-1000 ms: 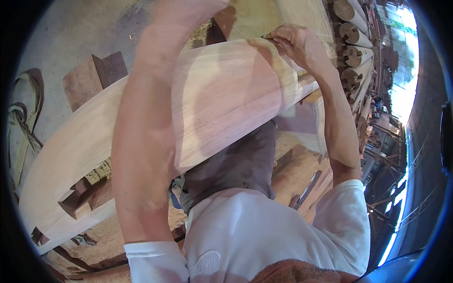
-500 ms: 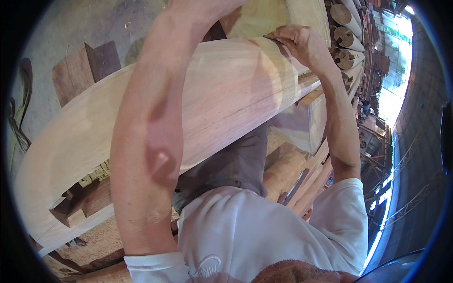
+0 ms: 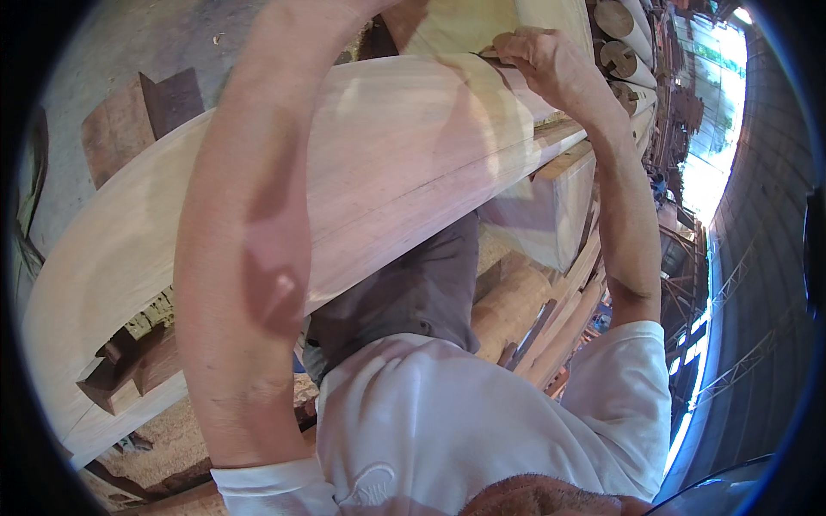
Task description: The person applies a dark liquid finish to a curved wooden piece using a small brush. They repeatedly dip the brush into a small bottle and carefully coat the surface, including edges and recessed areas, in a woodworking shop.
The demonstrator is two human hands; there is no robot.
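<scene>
A large, pale, smoothly rounded timber lies slantwise in front of me, with a notched cut-out near its lower left end. My left forearm reaches across it. Only a sliver of my left hand shows at the upper edge beyond the timber, its fingers out of the picture. At the timber's far right end, my right hand is closed in a pinch close to the wood's upper edge. Something small and dark pokes out at the fingertips, too little of it visible to name.
A brown angled wood piece stands on the concrete floor at upper left. Several round logs with slotted ends are stacked at upper right. A squared block sits beside the timber. Strap-like lengths lie at far left.
The whole view has shifted slightly, so the timber sits a little further up and left. Both arms appear slightly higher, and my right hand remains pinched near the timber's edge.
</scene>
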